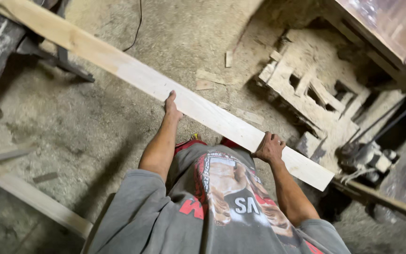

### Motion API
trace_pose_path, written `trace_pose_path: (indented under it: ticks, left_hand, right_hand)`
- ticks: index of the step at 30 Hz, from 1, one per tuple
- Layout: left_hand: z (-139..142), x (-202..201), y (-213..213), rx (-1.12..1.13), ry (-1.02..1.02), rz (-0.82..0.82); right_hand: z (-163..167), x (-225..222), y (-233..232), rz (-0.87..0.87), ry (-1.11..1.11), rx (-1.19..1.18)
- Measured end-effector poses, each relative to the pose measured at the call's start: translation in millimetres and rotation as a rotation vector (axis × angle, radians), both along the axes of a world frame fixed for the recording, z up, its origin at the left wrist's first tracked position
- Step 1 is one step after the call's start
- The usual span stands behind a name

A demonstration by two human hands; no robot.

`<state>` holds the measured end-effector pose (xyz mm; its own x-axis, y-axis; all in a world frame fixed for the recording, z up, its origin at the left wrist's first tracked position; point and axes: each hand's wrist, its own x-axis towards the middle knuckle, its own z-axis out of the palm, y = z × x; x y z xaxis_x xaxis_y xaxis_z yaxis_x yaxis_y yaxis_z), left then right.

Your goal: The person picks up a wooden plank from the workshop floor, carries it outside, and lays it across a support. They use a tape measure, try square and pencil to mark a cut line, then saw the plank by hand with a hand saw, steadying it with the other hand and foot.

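Currently, step: carrying a long pale wooden plank (165, 87), held level across the body.
Left hand (171, 108): fingers curled over the plank's near edge, mid-length.
Right hand (269, 148): gripping the plank close to its right end.
Next move: probably calls for keeping both grips firm and the board balanced.
Surface: dusty sawdust-covered floor (90, 117), wood offcuts (210, 79) scattered far.
Room: cluttered workshop; sawdust-caked wooden frame (316, 94) right, possibly a power tool (367, 160) beside it.

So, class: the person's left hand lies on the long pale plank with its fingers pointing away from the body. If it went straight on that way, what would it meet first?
The left hand already rests on the plank. Going on, it would cross the plank's far edge, then probably meet only the sawdust-covered floor; depth is unclear.
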<state>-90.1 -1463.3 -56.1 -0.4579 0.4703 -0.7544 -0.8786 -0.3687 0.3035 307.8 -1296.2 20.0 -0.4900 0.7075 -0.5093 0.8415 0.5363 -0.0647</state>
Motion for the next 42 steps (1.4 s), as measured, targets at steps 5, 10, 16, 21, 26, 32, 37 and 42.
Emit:
trace_pose_path:
  ticks: [5,10,16,21,26,32,37,42]
  left_hand:
    - [-3,-68,18,-0.005,0.049,-0.215]
    - [2,-116,60,-0.083,0.147,-0.245]
    - [20,-194,119,-0.416,0.279,-0.361]
    - [34,-254,145,-0.477,0.380,-0.342]
    - [23,-337,142,-0.501,0.440,-0.315]
    - [-2,-457,123,-0.628,0.630,-0.237]
    - [-12,-546,112,-0.767,0.600,-0.239]
    - [-16,-604,137,-0.885,0.683,-0.361]
  right_hand:
    - [-6,-87,55,0.039,-0.129,-0.023]
    - [-9,-194,126,0.239,-0.280,-0.045]
    - [-16,-336,184,0.304,0.142,0.037]
    - [-5,-476,205,0.342,-0.017,-0.059]
    - [7,-630,198,0.417,0.013,-0.080]
    - [11,-826,185,0.513,0.019,-0.115]
    - [11,-975,171,0.515,0.109,-0.126]
    - [2,-1023,175,0.563,0.528,-0.059]
